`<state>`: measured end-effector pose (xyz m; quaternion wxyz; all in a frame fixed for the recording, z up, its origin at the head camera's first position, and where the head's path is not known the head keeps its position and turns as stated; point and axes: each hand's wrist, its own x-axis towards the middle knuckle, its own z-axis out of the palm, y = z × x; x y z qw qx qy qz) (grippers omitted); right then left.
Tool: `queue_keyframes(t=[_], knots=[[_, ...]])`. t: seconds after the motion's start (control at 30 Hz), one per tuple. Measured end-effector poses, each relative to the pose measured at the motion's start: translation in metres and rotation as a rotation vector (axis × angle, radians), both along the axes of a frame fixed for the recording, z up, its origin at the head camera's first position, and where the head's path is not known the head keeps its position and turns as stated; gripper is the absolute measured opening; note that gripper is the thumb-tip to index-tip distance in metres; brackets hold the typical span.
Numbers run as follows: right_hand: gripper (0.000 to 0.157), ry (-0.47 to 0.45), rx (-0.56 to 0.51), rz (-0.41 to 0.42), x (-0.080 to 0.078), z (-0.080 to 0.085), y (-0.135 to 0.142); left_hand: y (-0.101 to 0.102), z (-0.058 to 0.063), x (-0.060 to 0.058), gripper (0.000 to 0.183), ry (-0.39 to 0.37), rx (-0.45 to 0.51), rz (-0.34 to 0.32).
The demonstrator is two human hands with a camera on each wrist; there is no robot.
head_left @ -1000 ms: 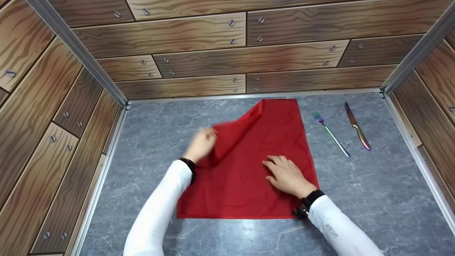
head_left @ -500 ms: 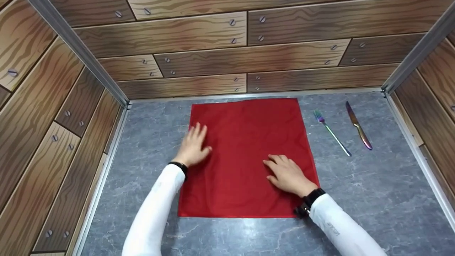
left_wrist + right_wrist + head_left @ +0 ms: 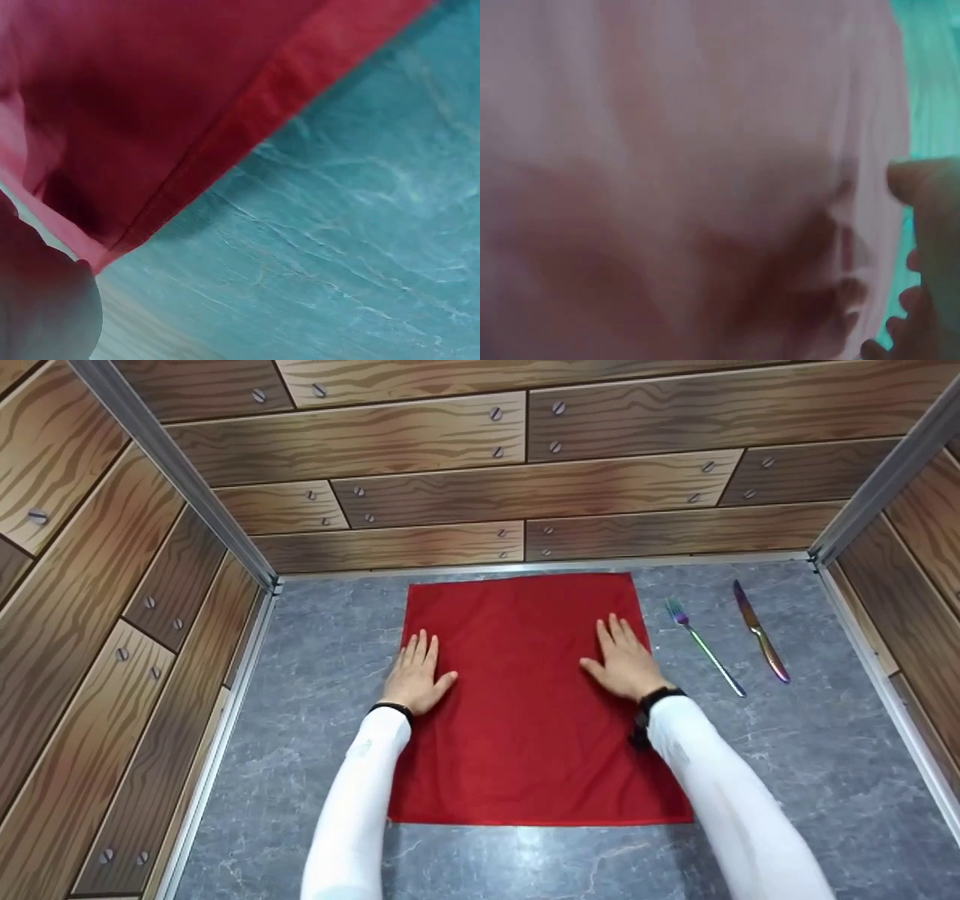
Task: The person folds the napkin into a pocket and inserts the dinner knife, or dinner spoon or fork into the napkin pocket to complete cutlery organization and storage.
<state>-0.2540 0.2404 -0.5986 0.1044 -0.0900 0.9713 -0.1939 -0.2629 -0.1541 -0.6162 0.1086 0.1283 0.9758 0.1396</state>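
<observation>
A red cloth (image 3: 517, 720) lies spread nearly square on the grey marbled surface. My left hand (image 3: 414, 673) rests on its left edge with straight fingers and the thumb out to the right. Near the right edge, my right hand (image 3: 626, 664) lies over the cloth, fingers extended and thumb pointing left. In the left wrist view, a hemmed corner of the red cloth (image 3: 202, 97) meets a thumb or finger of my left hand (image 3: 45, 292). The right wrist view is blurred, with my right hand (image 3: 937, 232) at the cloth's edge (image 3: 705, 112).
Right of the cloth lie a rainbow-coloured fork (image 3: 705, 649) and, beyond it, a matching table knife (image 3: 759, 630). Wood-patterned panels (image 3: 427, 495) wall in the surface at the back and both sides, with metal strips (image 3: 480, 571) along the base.
My left hand has unfolded the cloth's far left corner, let it go and laid itself flat on the left edge. My right hand has slid away from me along the right side.
</observation>
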Motion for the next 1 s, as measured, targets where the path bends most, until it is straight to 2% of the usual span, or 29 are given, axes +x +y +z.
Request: queue_keyframes(t=[0.1, 0.2, 0.4, 0.63, 0.77, 1.0], knots=[[0.085, -0.073, 0.001, -0.007, -0.008, -0.009, 0.005, 0.001, -0.008, -0.001, 0.088, -0.061, -0.053, 0.022], [0.087, -0.108, 0.027, -0.007, -0.011, -0.022, 0.011, 0.003, -0.015, -0.003, 0.090, -0.099, -0.109, 0.043], [0.090, -0.083, 0.061, -0.004, -0.015, -0.036, 0.018, 0.003, -0.020, -0.007, 0.092, -0.107, -0.142, 0.072], [0.091, -0.074, 0.042, -0.020, -0.014, -0.039, 0.018, 0.004, -0.023, -0.006, 0.095, -0.118, -0.134, 0.075], [0.089, -0.052, 0.063, -0.021, -0.016, -0.045, 0.019, 0.003, -0.024, -0.007, 0.095, -0.115, -0.138, 0.076], [0.090, -0.022, 0.032, -0.031, -0.016, -0.052, 0.020, 0.001, -0.028, -0.007, 0.096, -0.108, -0.112, 0.083]])
